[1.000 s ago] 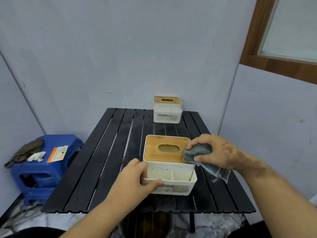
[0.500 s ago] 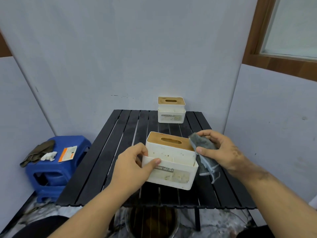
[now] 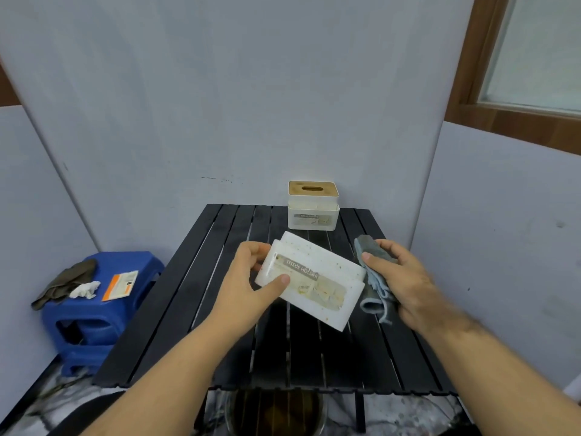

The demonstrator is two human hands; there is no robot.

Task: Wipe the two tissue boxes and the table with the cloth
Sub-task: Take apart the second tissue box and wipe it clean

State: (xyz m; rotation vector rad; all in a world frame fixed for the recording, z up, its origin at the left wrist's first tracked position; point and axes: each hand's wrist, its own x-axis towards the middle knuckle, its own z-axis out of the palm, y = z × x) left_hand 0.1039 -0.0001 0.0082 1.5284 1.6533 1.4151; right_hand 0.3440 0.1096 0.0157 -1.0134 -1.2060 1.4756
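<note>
Between the two hands, raised off the black slatted table [image 3: 201, 309], a white tissue box [image 3: 314, 287] is tilted so its labelled front (printed "TISSUE HOLDER") faces up, gripped at its left end by the left hand [image 3: 248, 284] with the thumb on the front and the fingers curled behind. Just beside the box's right end, the right hand [image 3: 405, 284] holds a grey cloth [image 3: 372, 272], thumb pressing it against the fingers, its folds hanging below. Beyond both hands, a second tissue box with a wooden lid [image 3: 313, 205] stands upright at the table's far edge, and well left of the left hand is a blue plastic stool [image 3: 94, 316]
</note>
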